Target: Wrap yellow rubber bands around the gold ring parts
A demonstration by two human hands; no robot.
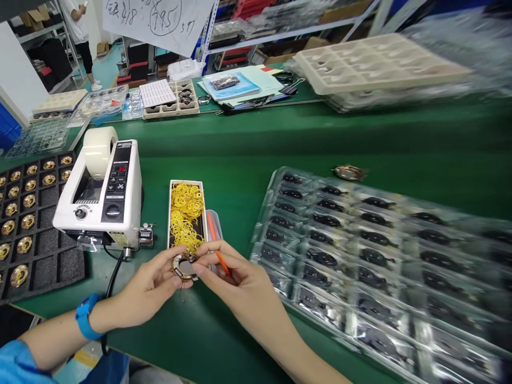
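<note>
My left hand (150, 288) holds a small round gold-rimmed assembly (183, 266) between thumb and fingers, with thin wires hanging below it. My right hand (234, 277) is closed around a slim orange tool (223, 263), whose tip I cannot make out. Its thumb and fingertips touch the right side of the round assembly. Just beyond both hands stands a white box (171, 213) filled with yellow ring-shaped pieces (186, 205). Beside that box, a clear container (216, 220) has another orange item (211, 226) in it.
A white tape dispenser (130, 186) stands at left, near a black foam tray (44, 218) of gold round parts. Clear plastic trays (294, 296) with black parts spread across the right. Behind them lies a loose round part (349, 172). A beige tray (376, 61) sits on the back ledge.
</note>
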